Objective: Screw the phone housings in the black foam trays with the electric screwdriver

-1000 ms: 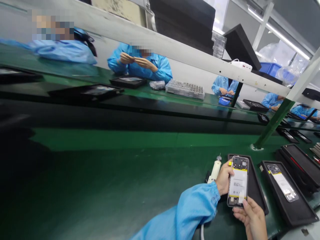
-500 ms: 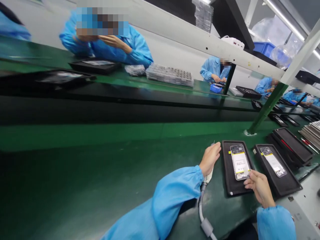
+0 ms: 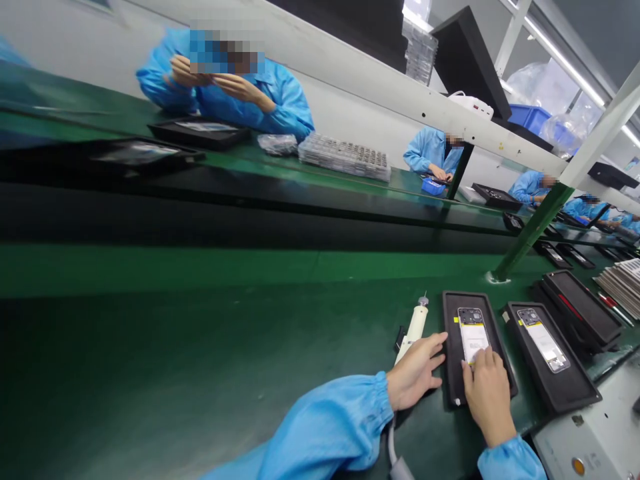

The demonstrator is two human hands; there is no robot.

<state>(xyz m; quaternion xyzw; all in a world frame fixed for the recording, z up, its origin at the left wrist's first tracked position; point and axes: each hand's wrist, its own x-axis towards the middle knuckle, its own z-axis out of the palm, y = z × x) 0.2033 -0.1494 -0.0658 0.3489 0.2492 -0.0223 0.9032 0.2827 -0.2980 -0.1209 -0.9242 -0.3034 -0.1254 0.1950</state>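
Observation:
An opened phone (image 3: 473,332), its white battery and dark camera end showing, lies in a black foam tray (image 3: 453,383). My right hand (image 3: 489,397) covers the phone's lower end, with the thumb near its left edge and the fingers bent over it; what the fingertips touch is partly hidden. My left hand (image 3: 419,373) is open, fingers apart, the fingertips at the tray's left side. Partly behind that hand lies a cream electric screwdriver (image 3: 414,327), its bit pointing away and a grey cable trailing towards me.
To the right, a second black tray (image 3: 575,383) holds another opened phone (image 3: 545,341). Stacked trays (image 3: 583,303) stand beyond it, near a green post (image 3: 533,233). A grey metal box (image 3: 590,447) sits at the lower right. Co-workers in blue sit across the raised shelf.
My right hand has moved left from the phone's lower right corner to over its lower end. My left hand has come back towards me, uncovering the screwdriver's front. The view has shifted slightly.

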